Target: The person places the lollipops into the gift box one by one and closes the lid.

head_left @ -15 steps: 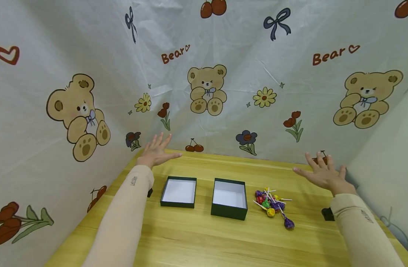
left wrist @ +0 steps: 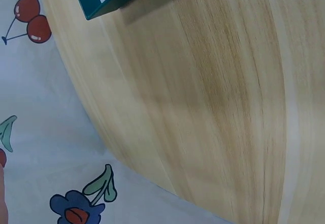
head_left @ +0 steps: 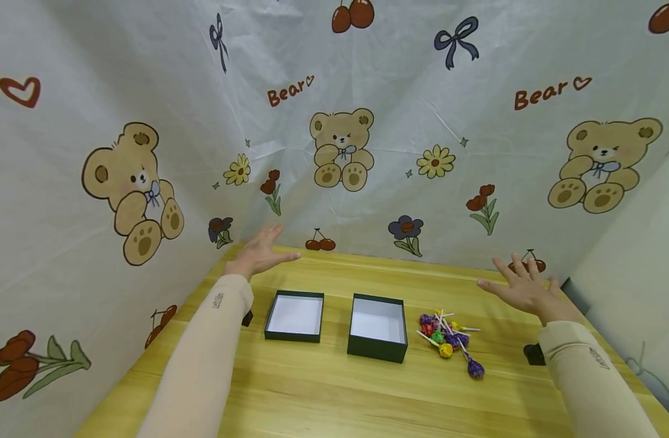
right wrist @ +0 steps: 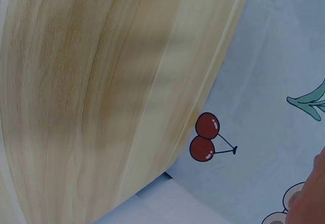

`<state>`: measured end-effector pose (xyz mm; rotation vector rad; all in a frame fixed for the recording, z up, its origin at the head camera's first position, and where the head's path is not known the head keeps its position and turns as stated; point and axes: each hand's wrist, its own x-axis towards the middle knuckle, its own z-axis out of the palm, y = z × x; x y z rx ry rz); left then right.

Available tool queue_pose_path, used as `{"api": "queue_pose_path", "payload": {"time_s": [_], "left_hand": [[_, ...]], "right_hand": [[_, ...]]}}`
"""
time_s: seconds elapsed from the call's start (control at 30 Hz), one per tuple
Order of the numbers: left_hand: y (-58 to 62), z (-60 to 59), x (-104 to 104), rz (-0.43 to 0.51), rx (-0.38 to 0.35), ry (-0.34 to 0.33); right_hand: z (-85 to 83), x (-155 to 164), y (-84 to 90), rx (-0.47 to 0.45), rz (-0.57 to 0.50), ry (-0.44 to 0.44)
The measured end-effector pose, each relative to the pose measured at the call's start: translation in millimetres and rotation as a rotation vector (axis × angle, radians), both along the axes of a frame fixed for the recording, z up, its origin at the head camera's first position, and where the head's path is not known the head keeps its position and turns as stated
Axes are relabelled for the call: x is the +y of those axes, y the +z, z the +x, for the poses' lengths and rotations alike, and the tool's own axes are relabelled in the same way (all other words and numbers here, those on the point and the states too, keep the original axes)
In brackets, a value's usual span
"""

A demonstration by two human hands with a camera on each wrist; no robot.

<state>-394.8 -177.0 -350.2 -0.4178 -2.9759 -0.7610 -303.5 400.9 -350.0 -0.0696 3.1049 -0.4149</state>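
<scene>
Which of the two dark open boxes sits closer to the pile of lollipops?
The deeper box, directly left of the lollipops. The shallower box lies farther left, near the left sleeve.

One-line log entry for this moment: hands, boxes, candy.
left hand: open, raised, empty | right hand: open, raised, empty | two open boxes: empty | lollipops: piled on table right of boxes

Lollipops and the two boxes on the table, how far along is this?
Hardly begun. Done: the deeper box and the shallow lid-like box both lie open, with white insides bare. In hand: nothing; the left hand and right hand are spread open above the table, touching no object. Left: the whole pile of lollipops lies beside the deeper box, none inside.
</scene>
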Motion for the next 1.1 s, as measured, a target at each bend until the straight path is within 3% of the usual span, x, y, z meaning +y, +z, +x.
{"api": "queue_pose_path", "payload": {"time_s": [0.27,0.53,0.83,1.1], "left_hand": [[-0.2,3.2,7,0.102,-0.007,-0.043],[-5.9,5.5,12,0.145,-0.009,-0.057],[-4.6,11.0,24,0.186,-0.013,-0.075],[-14.2,12.6,26,0.223,-0.038,-0.084]], "right_hand": [[-11.9,0,-8.8,0.058,0.017,0.085],[-8.9,-15,-11.9,0.098,-0.033,0.137],[-7.7,-24,-10.7,0.065,-0.054,0.167],[-10.9,-23,-19.3,0.064,-0.089,0.172]]}}
